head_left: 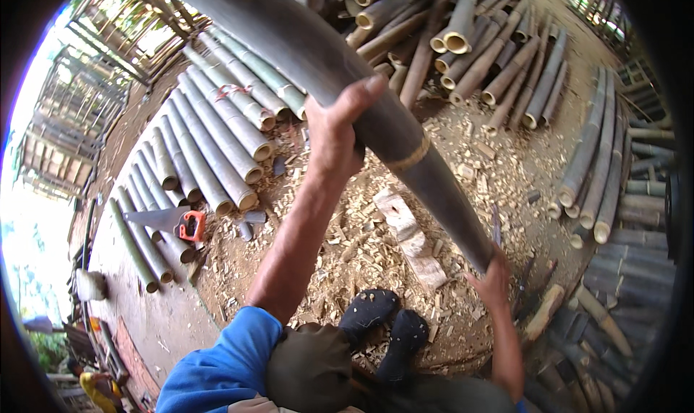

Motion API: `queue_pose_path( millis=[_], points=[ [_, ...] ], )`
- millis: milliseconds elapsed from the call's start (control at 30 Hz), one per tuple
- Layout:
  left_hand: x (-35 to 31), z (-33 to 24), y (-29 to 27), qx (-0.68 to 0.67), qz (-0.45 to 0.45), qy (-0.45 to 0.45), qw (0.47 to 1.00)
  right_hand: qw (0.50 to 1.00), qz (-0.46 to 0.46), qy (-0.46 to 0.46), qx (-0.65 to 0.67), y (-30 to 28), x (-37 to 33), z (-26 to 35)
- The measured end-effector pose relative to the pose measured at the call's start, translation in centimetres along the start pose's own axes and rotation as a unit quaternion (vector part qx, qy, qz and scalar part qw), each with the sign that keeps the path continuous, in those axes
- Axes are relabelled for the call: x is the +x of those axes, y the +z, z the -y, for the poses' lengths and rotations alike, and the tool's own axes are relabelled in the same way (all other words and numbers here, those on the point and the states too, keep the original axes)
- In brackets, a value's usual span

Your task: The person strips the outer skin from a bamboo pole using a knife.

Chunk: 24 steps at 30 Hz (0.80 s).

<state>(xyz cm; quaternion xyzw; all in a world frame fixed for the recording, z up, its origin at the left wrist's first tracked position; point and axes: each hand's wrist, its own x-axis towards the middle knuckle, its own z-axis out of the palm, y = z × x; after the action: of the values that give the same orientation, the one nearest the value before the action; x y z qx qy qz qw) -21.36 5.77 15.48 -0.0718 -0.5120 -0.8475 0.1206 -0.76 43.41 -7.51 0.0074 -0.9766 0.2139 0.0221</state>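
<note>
A thick dark bamboo pole slants across the view from the upper left down toward the lower right. My left hand grips it from beneath, above a pale ring at one node, thumb laid over the top. At the pole's lower end my right hand is wrapped around it; part of the fingers is hidden. Below the pole a notched pale wooden block lies on the ground among chips. A thin blade-like thing shows just past the pole near my right hand.
Cut bamboo poles lie in a row at left, with an orange-handled handsaw on them. More bamboo is heaped at the back and right. Wood chips cover the ground around my feet. Another person is at far lower left.
</note>
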Motion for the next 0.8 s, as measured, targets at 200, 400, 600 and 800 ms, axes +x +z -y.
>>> queue_pose_path(
  millis=[200, 400, 600, 800],
  points=[
    [-4.9, 6.1, -8.3, -0.044, -0.191, -0.138, 0.971, 0.998, -0.041, -0.040, -0.039, -1.8, -7.2, -1.5],
    [-11.1, 12.6, -15.8, -0.086, -0.325, -0.254, 0.907, 0.992, 0.043, -0.095, -0.067, -6.4, -8.8, 0.9],
    [-11.3, 14.4, -19.1, -0.050, -0.332, -0.244, 0.910, 0.983, 0.101, -0.127, -0.090, -8.1, -3.8, 2.1],
    [-7.8, 3.7, -20.2, 0.626, 0.049, -0.312, 0.713, 0.983, 0.101, -0.114, -0.098, -5.7, 2.2, 2.9]
  ],
)
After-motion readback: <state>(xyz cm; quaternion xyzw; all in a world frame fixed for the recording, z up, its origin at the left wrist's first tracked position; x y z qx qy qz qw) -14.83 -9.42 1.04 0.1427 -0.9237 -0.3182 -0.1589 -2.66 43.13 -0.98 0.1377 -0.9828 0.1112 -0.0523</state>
